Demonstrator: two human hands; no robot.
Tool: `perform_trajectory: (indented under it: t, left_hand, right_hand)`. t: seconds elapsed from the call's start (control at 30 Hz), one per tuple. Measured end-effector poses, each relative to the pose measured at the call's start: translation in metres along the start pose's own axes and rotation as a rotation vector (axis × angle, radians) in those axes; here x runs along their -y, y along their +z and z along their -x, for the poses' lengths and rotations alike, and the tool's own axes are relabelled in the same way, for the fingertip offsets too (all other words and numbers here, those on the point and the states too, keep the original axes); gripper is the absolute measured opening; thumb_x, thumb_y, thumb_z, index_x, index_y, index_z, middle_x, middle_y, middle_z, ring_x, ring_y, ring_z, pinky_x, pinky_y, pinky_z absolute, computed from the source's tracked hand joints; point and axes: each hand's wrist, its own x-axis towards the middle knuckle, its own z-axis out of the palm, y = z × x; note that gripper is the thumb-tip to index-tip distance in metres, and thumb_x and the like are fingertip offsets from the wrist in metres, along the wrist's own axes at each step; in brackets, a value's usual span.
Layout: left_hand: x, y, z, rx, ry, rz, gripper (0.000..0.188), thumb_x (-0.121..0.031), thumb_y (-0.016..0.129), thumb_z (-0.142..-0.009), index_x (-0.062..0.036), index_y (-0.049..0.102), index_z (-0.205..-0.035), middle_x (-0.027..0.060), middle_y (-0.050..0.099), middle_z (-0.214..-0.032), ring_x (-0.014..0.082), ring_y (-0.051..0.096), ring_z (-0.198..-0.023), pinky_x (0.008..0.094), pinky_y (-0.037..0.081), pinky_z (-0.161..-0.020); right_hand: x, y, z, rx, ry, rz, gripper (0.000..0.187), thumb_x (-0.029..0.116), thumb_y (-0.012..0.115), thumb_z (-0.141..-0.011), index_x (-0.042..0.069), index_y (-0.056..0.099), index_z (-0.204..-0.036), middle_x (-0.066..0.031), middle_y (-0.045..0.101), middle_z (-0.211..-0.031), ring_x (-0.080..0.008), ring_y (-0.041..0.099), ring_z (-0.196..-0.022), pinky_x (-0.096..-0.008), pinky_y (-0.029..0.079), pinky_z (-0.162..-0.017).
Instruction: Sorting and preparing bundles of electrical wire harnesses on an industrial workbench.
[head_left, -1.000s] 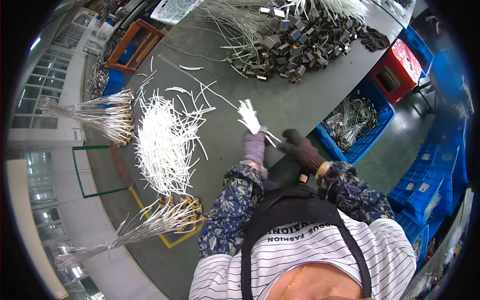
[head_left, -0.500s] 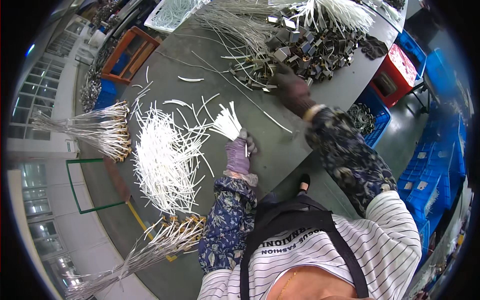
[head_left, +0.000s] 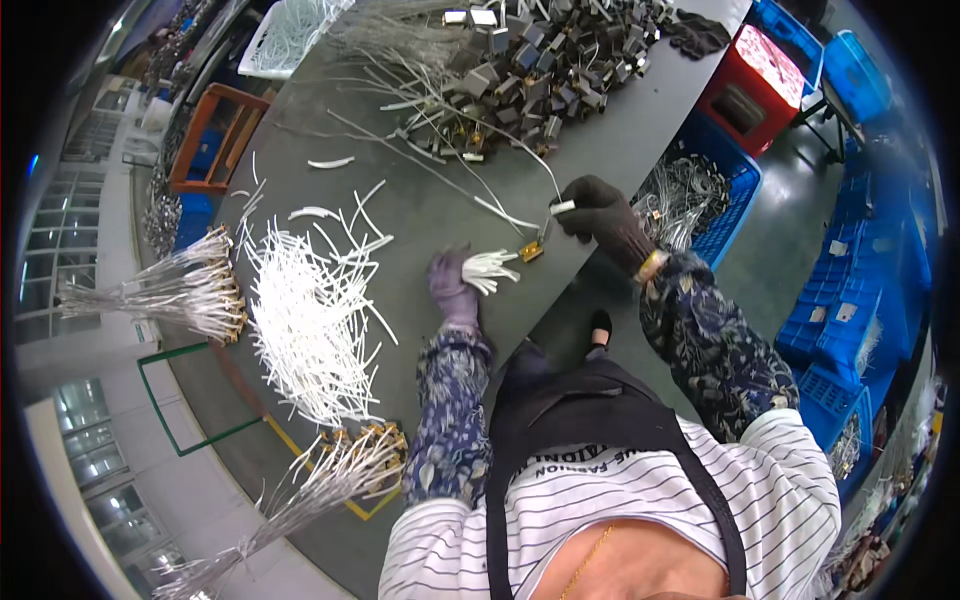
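Two gloved hands showed at mid-frame from my remote station. Left hand (head_left: pixel 453 285): fingers wrapped firmly around a bunch of white tubes (head_left: pixel 488 270), free ends fanned rightward. Right hand (head_left: pixel 606 217): thumb and fingertips pinched together on a white sleeve (head_left: pixel 563 207), right of centre. A gold-coloured connector (head_left: pixel 531 250) sat just beside the tubes; I could not tell whether it hung or rested on the table (head_left: pixel 430 205). Left of centre, apart from the left hand, lay a heap of loose tubes (head_left: pixel 310 325). One thin wire (head_left: pixel 546 168) ran from the right hand toward upper centre, where dark boxes (head_left: pixel 540 75) were piled. Risks, my judgement: a hard pull could snag that wire and drag boxes along; a slackened left grip could scatter tubes. Farther off, upper right: a blue crate (head_left: pixel 740 192) of wires, then a red box (head_left: pixel 762 85).
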Motion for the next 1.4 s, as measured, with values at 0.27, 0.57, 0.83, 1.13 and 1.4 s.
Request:
perform_trajectory:
  t: [0.27,0.57,0.83,1.13,1.4]
  left_hand:
    - [-0.07,-0.059,-0.096,-0.035,-1.098,1.489,0.024,-0.021,0.061,-0.086,0.0019,0.056,-0.089,0.014,0.064,-0.086,0.0199,0.062,-0.068,0.0326,0.056,-0.058]
    - [-0.079,-0.02,-0.118,0.039,-1.206,1.65,0.026,-0.029,0.059,-0.088,-0.0049,0.053,-0.095,0.0165,0.062,-0.09,0.0243,0.062,-0.068,0.0365,0.056,-0.06]
    - [-0.031,-0.078,-0.172,-0.327,-1.073,1.539,0.026,-0.021,0.062,-0.085,0.0012,0.055,-0.098,0.0143,0.064,-0.09,0.0283,0.064,-0.078,0.0432,0.058,-0.071]
    - [-0.006,-0.118,-0.201,-0.589,-1.003,1.503,0.019,-0.02,0.057,-0.088,-0.0021,0.053,-0.094,0.0131,0.063,-0.086,0.0264,0.064,-0.077,0.0427,0.058,-0.07]
    - [0.005,-0.126,-0.196,-0.66,-1.037,1.68,0.016,-0.017,0.053,-0.09,-0.0012,0.053,-0.095,0.0123,0.062,-0.084,0.0241,0.064,-0.073,0.0433,0.059,-0.072]
  right_hand:
    - [0.053,0.044,0.044,0.077,-0.136,-0.167,0.022,0.002,0.062,-0.074,0.003,0.059,-0.095,-0.002,0.057,-0.074,-0.0092,0.052,-0.062,-0.0218,0.04,-0.054]
    - [-0.061,-0.058,0.166,0.215,0.341,-0.416,0.012,0.013,0.062,-0.079,0.003,0.056,-0.082,-0.0042,0.054,-0.068,-0.01,0.05,-0.055,-0.023,0.038,-0.043]
    - [-0.139,-0.119,0.256,-0.135,0.741,0.134,0.013,0.018,0.061,-0.079,0.005,0.059,-0.082,-0.0025,0.052,-0.062,-0.0108,0.046,-0.048,-0.0258,0.035,-0.041]
    - [-0.151,-0.118,0.25,-0.135,0.66,0.109,0.017,0.02,0.062,-0.077,0.004,0.06,-0.081,-0.0031,0.053,-0.064,-0.0118,0.046,-0.049,-0.027,0.037,-0.045]
    - [-0.141,-0.106,0.244,-0.138,0.659,0.108,0.018,0.021,0.061,-0.077,0.003,0.06,-0.083,-0.0033,0.054,-0.065,-0.0118,0.047,-0.051,-0.0273,0.037,-0.046]
